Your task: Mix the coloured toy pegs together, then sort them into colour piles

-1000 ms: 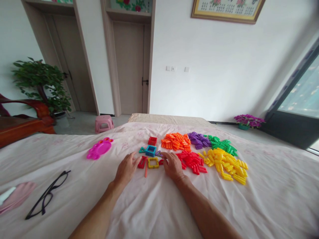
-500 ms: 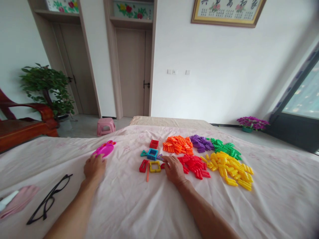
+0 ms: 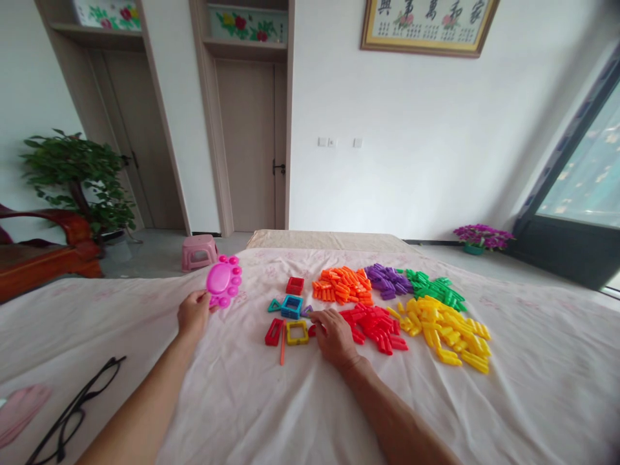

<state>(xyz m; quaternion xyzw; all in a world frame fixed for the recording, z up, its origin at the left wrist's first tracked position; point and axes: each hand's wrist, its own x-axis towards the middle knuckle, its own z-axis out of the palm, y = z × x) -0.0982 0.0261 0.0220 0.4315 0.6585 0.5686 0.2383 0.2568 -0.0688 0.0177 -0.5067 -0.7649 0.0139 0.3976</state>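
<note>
My left hand (image 3: 192,316) is closed on a bright pink paw-shaped plastic piece (image 3: 220,279), held up on edge by its lower left end. Several round bumps line its far side. My right hand (image 3: 334,336) rests on the cloth, fingers loosely bent and apart, with nothing visible in them. Its fingertips are beside a small purple triangle (image 3: 307,311) and a partly hidden red piece (image 3: 312,330). Left of it lie blue square frames (image 3: 292,307), a yellow square frame (image 3: 297,342), red frames (image 3: 274,332), a teal triangle (image 3: 274,305) and an orange stick (image 3: 282,352).
Heaps of orange (image 3: 343,285), purple (image 3: 387,280), green (image 3: 438,289), red (image 3: 375,326) and yellow plastic pieces (image 3: 450,329) cover the right side. Another red frame (image 3: 295,285) lies farther back. Black glasses (image 3: 72,413) and a pink cloth (image 3: 22,410) are at left.
My left hand has raised the pink paw-shaped piece from the cloth, tipping it upright and moving it slightly right. My right hand has stayed beside the small frames. The view has shifted slightly.
</note>
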